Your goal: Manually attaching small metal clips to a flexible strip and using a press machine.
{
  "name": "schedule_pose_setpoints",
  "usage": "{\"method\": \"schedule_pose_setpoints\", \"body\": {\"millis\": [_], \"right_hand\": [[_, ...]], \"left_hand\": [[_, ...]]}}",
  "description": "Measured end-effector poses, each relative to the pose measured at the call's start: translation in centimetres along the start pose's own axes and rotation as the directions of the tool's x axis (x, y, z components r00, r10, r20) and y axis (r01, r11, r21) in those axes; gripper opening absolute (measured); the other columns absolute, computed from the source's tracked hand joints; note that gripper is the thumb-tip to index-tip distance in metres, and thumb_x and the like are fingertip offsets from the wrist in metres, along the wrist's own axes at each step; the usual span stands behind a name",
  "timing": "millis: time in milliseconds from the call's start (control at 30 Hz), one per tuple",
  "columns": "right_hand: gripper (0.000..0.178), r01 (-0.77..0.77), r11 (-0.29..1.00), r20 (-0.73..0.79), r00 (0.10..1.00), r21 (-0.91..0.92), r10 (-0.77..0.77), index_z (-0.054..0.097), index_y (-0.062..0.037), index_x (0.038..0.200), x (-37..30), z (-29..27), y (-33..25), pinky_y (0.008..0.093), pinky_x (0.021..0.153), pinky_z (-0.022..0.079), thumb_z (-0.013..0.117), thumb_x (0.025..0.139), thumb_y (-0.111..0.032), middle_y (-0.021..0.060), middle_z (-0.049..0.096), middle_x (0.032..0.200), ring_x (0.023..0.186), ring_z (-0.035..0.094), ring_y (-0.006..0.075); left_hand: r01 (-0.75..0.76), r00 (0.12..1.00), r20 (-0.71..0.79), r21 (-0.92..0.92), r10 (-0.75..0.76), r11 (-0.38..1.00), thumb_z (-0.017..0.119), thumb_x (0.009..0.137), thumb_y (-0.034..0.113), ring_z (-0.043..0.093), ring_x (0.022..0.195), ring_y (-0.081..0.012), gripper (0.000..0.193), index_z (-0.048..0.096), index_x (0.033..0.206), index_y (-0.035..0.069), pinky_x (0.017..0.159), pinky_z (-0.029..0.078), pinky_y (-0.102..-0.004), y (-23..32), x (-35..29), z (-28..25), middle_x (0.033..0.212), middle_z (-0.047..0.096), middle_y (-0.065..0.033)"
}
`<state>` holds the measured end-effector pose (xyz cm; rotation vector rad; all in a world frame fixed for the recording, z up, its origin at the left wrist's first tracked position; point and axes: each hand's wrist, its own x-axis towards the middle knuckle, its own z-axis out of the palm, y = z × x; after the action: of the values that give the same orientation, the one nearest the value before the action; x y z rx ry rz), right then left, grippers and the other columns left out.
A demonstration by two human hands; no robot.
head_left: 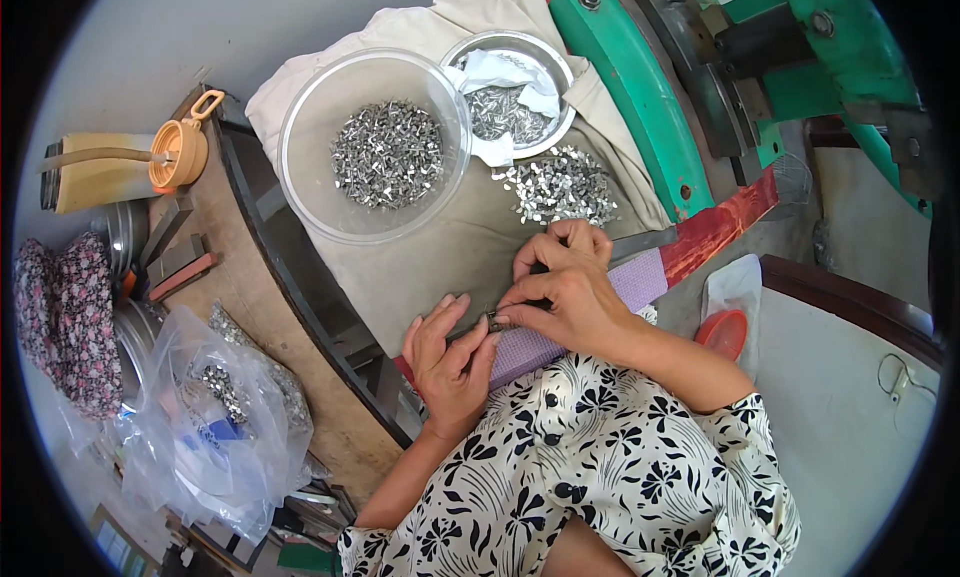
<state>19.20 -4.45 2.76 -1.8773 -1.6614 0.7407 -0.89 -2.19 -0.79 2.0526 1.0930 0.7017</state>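
A workshop, by the look of it: a green machine (640, 107) with bolted steel parts stands at the right edge of the cloth-covered counter (400, 297), and toward the far edge a tub (305, 162) and a bowl (562, 65) hold small metal pieces (388, 155).

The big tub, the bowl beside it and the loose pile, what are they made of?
Big tub: probably plastic, smooth and translucent; the cloth shows faintly through its wall. Bowl: likely stainless steel, since its rim shines silvery. Loose pile: apparently metal pieces, flat faces glinting brightly; which metal, I can't tell.
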Motion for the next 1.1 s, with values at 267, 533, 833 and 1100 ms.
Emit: {"method": "schedule_pose_setpoints", "body": {"millis": [267, 533, 833, 1100], "right_hand": [[0.016, 0.017, 0.999, -0.010, 1.000, -0.034, -0.017, 0.079, -0.0192, 0.078, 0.0, -0.4, 0.4, 0.0476, 0.097, 0.025, 0.084, 0.069, -0.032, -0.0043, 0.057, 0.092, 0.110, 0.045, 0.0269], [0.016, 0.022, 0.999, -0.001, 1.000, -0.047, -0.022, 0.079, -0.0193, 0.079, -0.2, -1.3, 0.7, 0.0466, 0.096, 0.024, 0.084, 0.070, -0.031, -0.0045, 0.055, 0.090, 0.107, 0.045, 0.0255], [0.015, 0.028, 0.997, 0.014, 1.000, -0.068, -0.027, 0.079, -0.0192, 0.079, -0.3, -1.6, 0.8, 0.0495, 0.097, 0.024, 0.082, 0.073, -0.033, -0.0026, 0.054, 0.090, 0.106, 0.046, 0.0269], [0.016, -0.016, 0.997, 0.012, 1.000, -0.082, 0.017, 0.078, -0.0174, 0.076, -0.6, -2.3, 0.9, 0.0495, 0.098, 0.024, 0.084, 0.071, -0.031, -0.0022, 0.058, 0.090, 0.108, 0.046, 0.0266]], "left_hand": [[0.006, 1.000, 0.005, 0.004, -0.006, 1.000, 0.080, 0.077, 0.011, 0.059, 0.124, -0.0269, 0.023, 0.075, 0.100, 0.011, 0.110, 0.032, -0.0486, 0.0, 0.0, -0.1, 0.127, 0.066, -0.0077], [0.002, 1.000, 0.002, 0.024, -0.002, 1.000, 0.080, 0.078, 0.012, 0.059, 0.123, -0.0262, 0.023, 0.074, 0.100, 0.011, 0.109, 0.033, -0.0478, 0.1, 0.2, -0.1, 0.127, 0.065, -0.0068], [-0.004, 1.000, 0.000, 0.008, 0.004, 1.000, 0.080, 0.078, 0.012, 0.059, 0.123, -0.0266, 0.024, 0.074, 0.101, 0.011, 0.109, 0.034, -0.0481, 0.2, 0.2, 0.0, 0.127, 0.066, -0.0071], [-0.001, 1.000, 0.004, 0.019, 0.001, 1.000, 0.080, 0.077, 0.012, 0.059, 0.123, -0.0262, 0.024, 0.075, 0.100, 0.011, 0.109, 0.033, -0.0475, 0.1, 0.1, -0.1, 0.126, 0.066, -0.0066]]}}
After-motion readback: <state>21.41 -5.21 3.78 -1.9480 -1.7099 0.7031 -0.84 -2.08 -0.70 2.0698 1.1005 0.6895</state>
